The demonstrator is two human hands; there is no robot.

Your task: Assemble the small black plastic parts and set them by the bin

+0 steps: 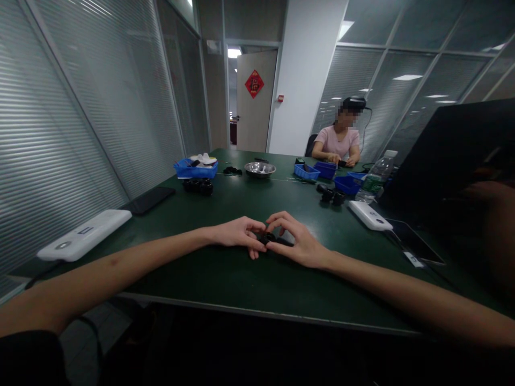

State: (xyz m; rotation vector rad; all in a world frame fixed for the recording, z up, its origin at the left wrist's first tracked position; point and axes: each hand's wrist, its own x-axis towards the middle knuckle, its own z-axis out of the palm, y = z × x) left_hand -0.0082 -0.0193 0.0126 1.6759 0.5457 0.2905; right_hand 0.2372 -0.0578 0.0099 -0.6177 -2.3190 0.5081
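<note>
Low over the green table [225,273], my two hands meet around a small black part [269,237] whose exact kind I cannot make out. My left hand [237,234] grips its left side with thumb and fingers. From the right, my right hand [300,242] pinches the same part, index finger arched over it and thumb along its near side. A dark piece also shows under my right palm; whether it belongs to the part is unclear. My fingers hide much of it.
Black parts [198,186] lie beyond my left hand, more black parts [332,195] to the right. Farther back are a metal bowl [260,170], a filled blue basket [196,170] and blue bins [346,185]. White power banks [86,233] flank me; a bottle [376,177] and a co-worker [338,142] are right.
</note>
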